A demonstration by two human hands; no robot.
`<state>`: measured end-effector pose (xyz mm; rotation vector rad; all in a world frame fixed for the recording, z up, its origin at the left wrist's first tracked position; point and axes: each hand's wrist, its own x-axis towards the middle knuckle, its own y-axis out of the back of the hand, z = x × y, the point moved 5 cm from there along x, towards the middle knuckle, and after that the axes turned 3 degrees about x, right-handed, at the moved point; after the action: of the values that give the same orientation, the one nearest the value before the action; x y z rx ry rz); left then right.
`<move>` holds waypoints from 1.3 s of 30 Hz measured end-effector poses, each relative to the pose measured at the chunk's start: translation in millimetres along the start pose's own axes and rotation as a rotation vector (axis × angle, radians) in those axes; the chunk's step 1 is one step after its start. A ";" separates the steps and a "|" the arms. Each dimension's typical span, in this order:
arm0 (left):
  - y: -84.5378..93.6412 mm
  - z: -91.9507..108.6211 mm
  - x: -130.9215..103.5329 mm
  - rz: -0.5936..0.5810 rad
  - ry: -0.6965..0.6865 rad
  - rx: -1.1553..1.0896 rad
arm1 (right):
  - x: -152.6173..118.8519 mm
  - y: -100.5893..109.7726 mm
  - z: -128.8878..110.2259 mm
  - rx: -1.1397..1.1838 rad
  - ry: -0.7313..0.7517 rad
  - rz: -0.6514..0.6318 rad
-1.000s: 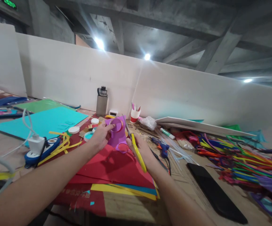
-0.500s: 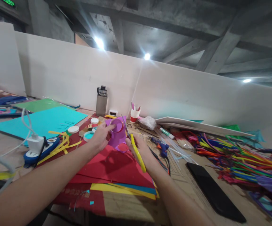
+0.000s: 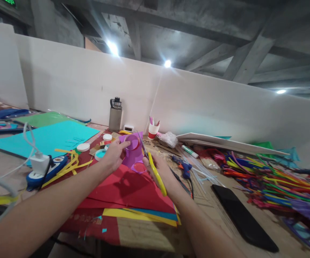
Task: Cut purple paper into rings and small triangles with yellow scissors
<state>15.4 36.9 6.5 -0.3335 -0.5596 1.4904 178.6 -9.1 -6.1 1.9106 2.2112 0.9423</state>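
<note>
My left hand (image 3: 116,153) is closed on a purple paper sheet (image 3: 133,157), thumb and fingers pinching it beside a round, ring-like piece (image 3: 132,142) on its upper part. What this ring is, I cannot make out. Lower on the sheet, a round cut-out shows red through it. In my right hand (image 3: 156,167) is a pair of scissors (image 3: 155,171) with yellow handles, blades pointing up and to the left, close to the sheet's right edge. Red paper sheets (image 3: 125,188) lie beneath both hands, above yellow and blue ones.
Yellow paper strips (image 3: 76,163) and a blue power strip (image 3: 47,172) lie left, near a turquoise sheet (image 3: 49,138). A bottle (image 3: 115,116) and pen cup (image 3: 153,130) stand behind. Right are a glue gun (image 3: 186,169), black phone (image 3: 243,216) and colourful pipe cleaners (image 3: 275,182).
Hardly anything differs. The purple sheet and scissors have shifted very slightly left in view, and both hands keep their hold.
</note>
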 end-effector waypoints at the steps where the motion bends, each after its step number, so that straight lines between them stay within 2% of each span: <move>1: -0.1 0.1 0.0 -0.003 0.001 -0.003 | 0.1 0.5 -0.7 -0.002 -0.006 -0.003; 11: -2.5 1.9 -2.4 -0.026 0.017 -0.003 | -0.8 3.3 -7.5 0.000 0.007 -0.029; 14: -0.9 0.4 -1.9 0.003 0.027 -0.002 | -0.8 2.7 -7.8 -0.007 0.025 -0.028; 22: 1.5 -2.5 0.0 0.026 0.037 0.034 | 0.8 0.5 0.4 -0.096 0.036 -0.009; 29: -4.7 -4.5 -4.8 -0.031 0.046 0.075 | 1.5 -0.6 2.3 -0.082 0.072 0.009; 39: -0.3 -9.4 -1.3 -0.016 0.053 0.084 | -0.4 -0.6 5.2 -0.066 0.045 0.013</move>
<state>20.8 36.7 -1.4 -0.3017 -0.4551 1.4811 180.4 -7.4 -10.7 1.8955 2.1659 1.0570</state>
